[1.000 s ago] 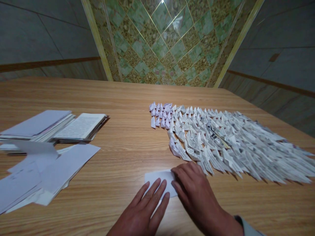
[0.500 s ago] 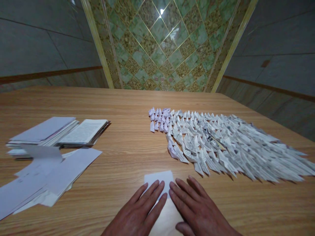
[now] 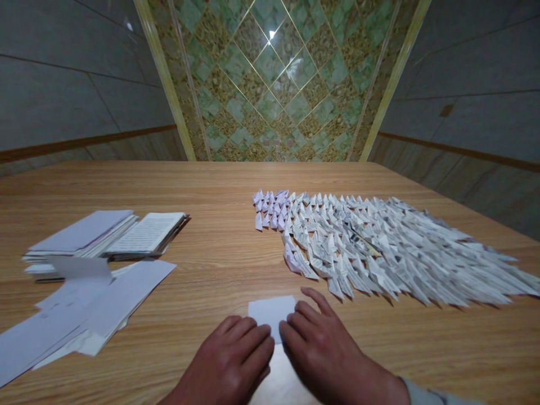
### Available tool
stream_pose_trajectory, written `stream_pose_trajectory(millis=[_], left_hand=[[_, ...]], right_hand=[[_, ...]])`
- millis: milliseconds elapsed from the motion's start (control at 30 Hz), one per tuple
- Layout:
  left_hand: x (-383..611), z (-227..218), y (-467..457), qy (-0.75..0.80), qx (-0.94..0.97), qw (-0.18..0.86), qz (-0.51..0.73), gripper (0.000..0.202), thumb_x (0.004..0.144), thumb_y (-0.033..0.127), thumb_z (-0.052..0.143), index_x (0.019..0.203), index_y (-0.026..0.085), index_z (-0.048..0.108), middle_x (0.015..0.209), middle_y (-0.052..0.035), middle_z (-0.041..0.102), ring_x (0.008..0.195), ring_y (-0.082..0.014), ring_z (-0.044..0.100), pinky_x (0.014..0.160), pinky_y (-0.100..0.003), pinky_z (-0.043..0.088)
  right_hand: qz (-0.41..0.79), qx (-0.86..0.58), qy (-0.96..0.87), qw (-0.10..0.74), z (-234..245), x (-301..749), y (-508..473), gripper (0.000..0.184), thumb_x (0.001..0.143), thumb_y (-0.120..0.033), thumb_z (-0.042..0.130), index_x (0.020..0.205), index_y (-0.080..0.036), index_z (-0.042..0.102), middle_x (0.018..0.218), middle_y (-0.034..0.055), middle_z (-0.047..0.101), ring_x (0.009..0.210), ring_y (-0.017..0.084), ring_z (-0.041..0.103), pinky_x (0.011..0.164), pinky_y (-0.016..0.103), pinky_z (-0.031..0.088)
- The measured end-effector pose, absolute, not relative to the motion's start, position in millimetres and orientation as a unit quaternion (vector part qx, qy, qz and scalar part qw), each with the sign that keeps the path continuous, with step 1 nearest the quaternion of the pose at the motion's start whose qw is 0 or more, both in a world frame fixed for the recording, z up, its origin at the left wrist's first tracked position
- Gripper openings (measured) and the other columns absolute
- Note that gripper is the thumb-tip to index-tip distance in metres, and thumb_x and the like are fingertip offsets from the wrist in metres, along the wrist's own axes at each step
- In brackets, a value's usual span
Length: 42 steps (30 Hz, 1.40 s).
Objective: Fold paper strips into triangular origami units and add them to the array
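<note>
A small white sheet of paper (image 3: pixel 270 311) lies flat on the table in front of me; it looks folded. My left hand (image 3: pixel 232 355) is closed at its lower left, fingers curled and pressed together on the edge. On the right side my right hand (image 3: pixel 323 346) has its fingers bent onto the paper's edge, with one finger raised. Both thumbs are mostly hidden, and the hands cover the paper's near corners.
Many small folded paper boats (image 3: pixel 363 242) stand in rows on the right of the wooden table (image 3: pixel 202 225). Loose paper sheets (image 3: pixel 122 298) spread at the left, with a paper stack (image 3: pixel 84 230) and a printed booklet (image 3: pixel 147 232) behind. A tiled wall (image 3: pixel 274 101) rises beyond.
My hands have gone from lying flat with fingers stretched out to curled at the paper's sides. The paper stays in nearly the same place. The view has shifted slightly.
</note>
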<state>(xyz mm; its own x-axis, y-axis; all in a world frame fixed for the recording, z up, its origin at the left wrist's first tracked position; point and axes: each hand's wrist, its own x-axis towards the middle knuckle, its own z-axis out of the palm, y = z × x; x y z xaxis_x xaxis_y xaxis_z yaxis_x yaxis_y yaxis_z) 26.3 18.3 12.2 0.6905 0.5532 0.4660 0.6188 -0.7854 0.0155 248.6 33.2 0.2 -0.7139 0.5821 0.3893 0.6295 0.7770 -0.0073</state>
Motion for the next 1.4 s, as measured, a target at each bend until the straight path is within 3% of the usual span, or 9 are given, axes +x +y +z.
stream_pose_trajectory(millis=[167, 267, 333, 533, 733, 933, 1067, 1167, 1400], left_hand=[[43.0, 5.2, 24.1, -0.36, -0.911, 0.065, -0.19, 0.017, 0.086, 0.003, 0.061, 0.085, 0.02, 0.063, 0.077, -0.0025, 0.071, 0.065, -0.0231, 0.064, 0.06, -0.034, 0.051], [37.5, 3.3, 24.9, -0.353, -0.911, 0.057, -0.203, 0.021, 0.09, 0.001, 0.052, 0.087, 0.018, 0.063, 0.08, -0.004, 0.072, 0.066, -0.0226, 0.066, 0.06, -0.034, 0.053], [33.2, 4.7, 25.9, -0.348, -0.908, 0.039, -0.229, 0.026, 0.096, 0.002, 0.043, 0.091, 0.017, 0.063, 0.084, -0.0056, 0.074, 0.068, -0.0217, 0.068, 0.062, -0.033, 0.055], [27.9, 4.2, 33.5, -0.327, -0.88, 0.03, -0.343, 0.033, 0.109, 0.021, 0.034, 0.1, 0.016, 0.066, 0.097, -0.0078, 0.078, 0.083, -0.0184, 0.073, 0.074, -0.029, 0.058], [30.5, 2.7, 32.3, -0.339, -0.898, 0.009, -0.28, 0.044, 0.11, 0.029, 0.031, 0.095, 0.018, 0.071, 0.096, -0.006, 0.078, 0.075, -0.0206, 0.069, 0.063, -0.033, 0.056], [21.1, -0.9, 27.6, -0.304, -0.916, 0.062, -0.255, 0.04, 0.11, 0.025, 0.031, 0.116, 0.02, 0.071, 0.116, -0.0058, 0.078, 0.095, -0.0221, 0.069, 0.089, -0.039, 0.053], [5.5, -20.4, 19.4, -0.319, -0.908, 0.103, -0.252, 0.037, 0.109, 0.025, 0.036, 0.127, 0.029, 0.068, 0.13, -0.0038, 0.072, 0.119, -0.024, 0.061, 0.118, -0.049, 0.025], [-4.0, -32.1, 13.2, -0.321, -0.919, 0.109, -0.201, 0.04, 0.104, 0.018, 0.046, 0.136, 0.035, 0.061, 0.14, -0.0041, 0.065, 0.132, -0.0276, 0.053, 0.122, -0.057, 0.013], [-4.4, -34.8, 11.8, -0.309, -0.92, 0.099, -0.221, 0.036, 0.101, 0.019, 0.055, 0.133, 0.034, 0.062, 0.141, -0.0091, 0.064, 0.139, -0.0301, 0.05, 0.121, -0.061, 0.014]], right_hand=[[-0.091, -0.331, -0.911, 0.229, -4.6, 242.8, 35.5, 0.017, 0.088, -0.007, 0.058, 0.077, -0.019, 0.06, 0.07, 0.0026, 0.061, 0.075, 0.021, 0.054, 0.106, 0.044, 0.039], [-0.046, -0.347, -0.907, 0.232, 3.7, 241.6, 34.1, 0.007, 0.093, -0.021, 0.063, 0.086, -0.019, 0.064, 0.074, 0.003, 0.064, 0.079, 0.022, 0.055, 0.101, 0.045, 0.04], [-0.015, -0.349, -0.905, 0.241, 9.5, 241.8, 36.2, 0.011, 0.095, -0.03, 0.064, 0.096, -0.019, 0.065, 0.081, 0.0037, 0.068, 0.084, 0.023, 0.056, 0.098, 0.044, 0.041], [-0.028, -0.275, -0.893, 0.356, 15.0, 248.2, 46.4, 0.021, 0.103, -0.015, 0.051, 0.088, -0.019, 0.065, 0.078, 0.002, 0.07, 0.076, 0.018, 0.054, 0.091, 0.039, 0.042], [0.062, -0.229, -0.927, 0.292, 15.8, 253.0, 42.2, 0.008, 0.098, -0.022, 0.062, 0.091, -0.021, 0.064, 0.083, -0.0005, 0.073, 0.082, 0.016, 0.057, 0.1, 0.037, 0.039], [0.118, -0.249, -0.941, 0.198, 13.5, 266.4, 51.2, 0.014, 0.098, -0.018, 0.06, 0.11, -0.024, 0.066, 0.11, 0.0007, 0.075, 0.102, 0.019, 0.058, 0.112, 0.041, 0.031], [0.088, -0.242, -0.94, 0.223, 7.3, 268.1, 52.6, 0.015, 0.104, -0.021, 0.053, 0.104, -0.023, 0.068, 0.107, 0.002, 0.077, 0.095, 0.018, 0.059, 0.113, 0.042, 0.03], [0.075, -0.235, -0.94, 0.233, 3.8, 265.8, 52.4, 0.017, 0.105, -0.023, 0.052, 0.104, -0.023, 0.068, 0.106, 0.002, 0.078, 0.091, 0.017, 0.059, 0.111, 0.041, 0.032], [0.131, -0.237, -0.931, 0.243, 18.4, 266.1, 55.3, 0.015, 0.104, -0.026, 0.055, 0.1, -0.023, 0.069, 0.095, 0.0001, 0.077, 0.087, 0.017, 0.059, 0.101, 0.038, 0.036]])
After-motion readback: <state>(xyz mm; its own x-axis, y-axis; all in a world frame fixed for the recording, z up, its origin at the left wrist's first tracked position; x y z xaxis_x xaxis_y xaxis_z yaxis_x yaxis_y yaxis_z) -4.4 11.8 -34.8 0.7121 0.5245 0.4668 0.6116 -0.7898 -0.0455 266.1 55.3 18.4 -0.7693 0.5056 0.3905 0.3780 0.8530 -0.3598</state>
